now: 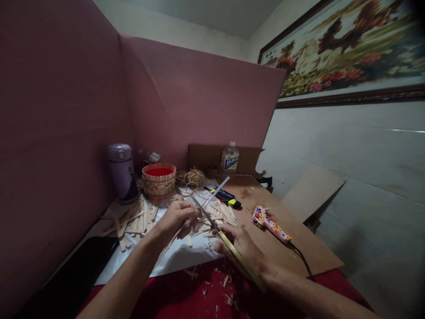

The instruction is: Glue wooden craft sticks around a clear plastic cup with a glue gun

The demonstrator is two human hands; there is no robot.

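Observation:
My right hand (241,248) is wrapped round a pair of scissors (229,243) with yellowish handles; their blades point up and left, toward the fingers of my left hand (182,217). The left fingers are pinched together close to the blade tips, and what they hold is too small to make out. A translucent white stick (217,192) rises at a slant just behind the blades. Flat wooden sticks (142,217) lie in loose piles on white paper on both sides of my left hand.
Behind stand a purple flask (122,175), a stick-covered bowl (159,186), twine (193,178) and a bottle (230,159). A yellow-black cutter (234,203) and a flowered glue gun (270,225) with a black cable lie right. Wood scraps (227,281) dot the red cloth.

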